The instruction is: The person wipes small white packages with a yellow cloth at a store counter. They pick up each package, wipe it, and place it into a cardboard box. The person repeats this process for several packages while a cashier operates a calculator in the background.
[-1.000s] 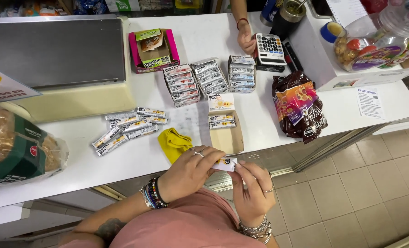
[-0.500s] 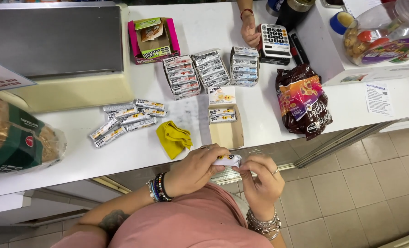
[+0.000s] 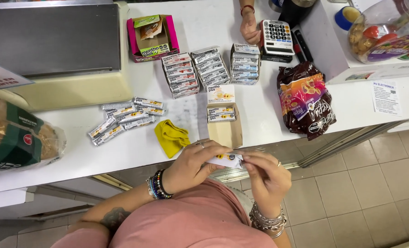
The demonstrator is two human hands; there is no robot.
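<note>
Overhead, head view, the only one. Left hand (image 3: 196, 161) and right hand (image 3: 265, 177) meet just past the near edge of the white bench (image 3: 122, 151), fingers curled, pinching between them one small white packet (image 3: 226, 160); both closed on it, held in the air above the lap, not resting on the bench.

Progress, judged: most of the stock looks sorted. Three neat stacks of packets (image 3: 211, 69) stand mid-bench, side by side. A small tan carton (image 3: 224, 120) sits open just beyond the hands with two packets showing inside. A loose heap of packets (image 3: 124, 118), roughly eight, exact count unclear, lies to the left, unstacked; likely what is left.

Counts of the rest: one pink display box (image 3: 151, 37); one yellow cloth (image 3: 171, 137); one dark snack bag (image 3: 305, 101); one calculator (image 3: 276, 39) with another person's hand (image 3: 249, 27) beside it; one bread bag (image 3: 16, 138) at far left; one scale (image 3: 53, 50).
</note>
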